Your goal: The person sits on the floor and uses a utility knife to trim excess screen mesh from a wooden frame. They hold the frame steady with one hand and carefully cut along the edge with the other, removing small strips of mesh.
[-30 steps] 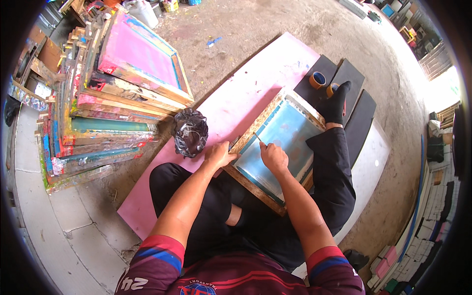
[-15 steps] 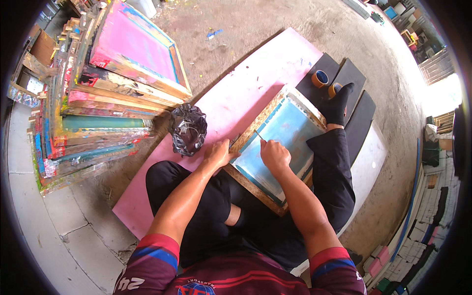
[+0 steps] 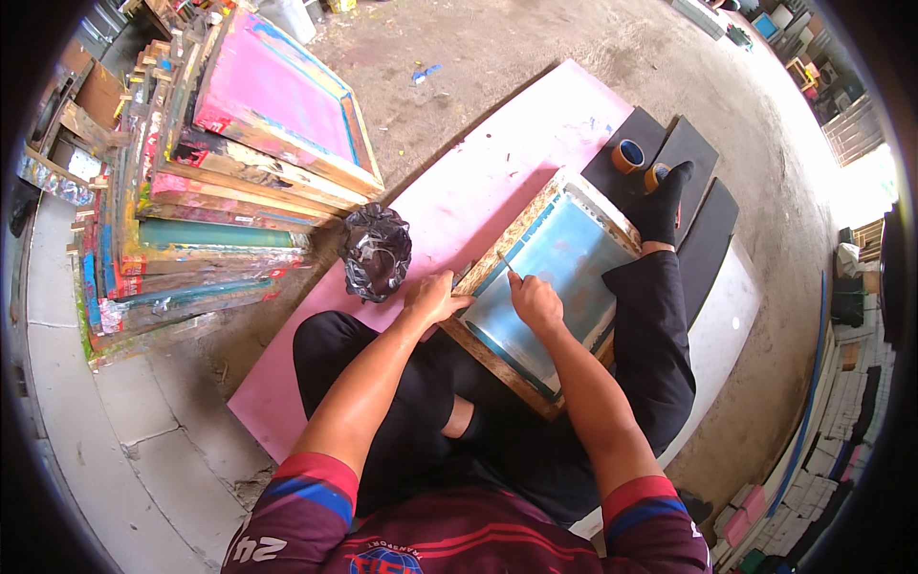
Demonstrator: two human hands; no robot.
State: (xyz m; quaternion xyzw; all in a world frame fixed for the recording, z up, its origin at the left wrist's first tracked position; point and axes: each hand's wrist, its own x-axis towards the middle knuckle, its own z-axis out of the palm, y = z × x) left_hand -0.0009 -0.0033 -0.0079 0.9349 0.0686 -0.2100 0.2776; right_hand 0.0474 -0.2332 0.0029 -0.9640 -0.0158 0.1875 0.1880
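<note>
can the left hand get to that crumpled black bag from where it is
Probably yes. The left hand rests on the frame's left edge, and the black bag sits just beside it on the pink board, with nothing showing between them.

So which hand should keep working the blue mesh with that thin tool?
Right. The right hand already holds the thin tool on the mesh of the wooden screen frame, while the left hand braces the frame's edge.

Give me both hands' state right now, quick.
Left hand: open, flat on the wooden edge of the screen-printing frame, steadying it.
Right hand: closed grip on a thin pointed tool, tip on the frame's blue mesh.
</note>
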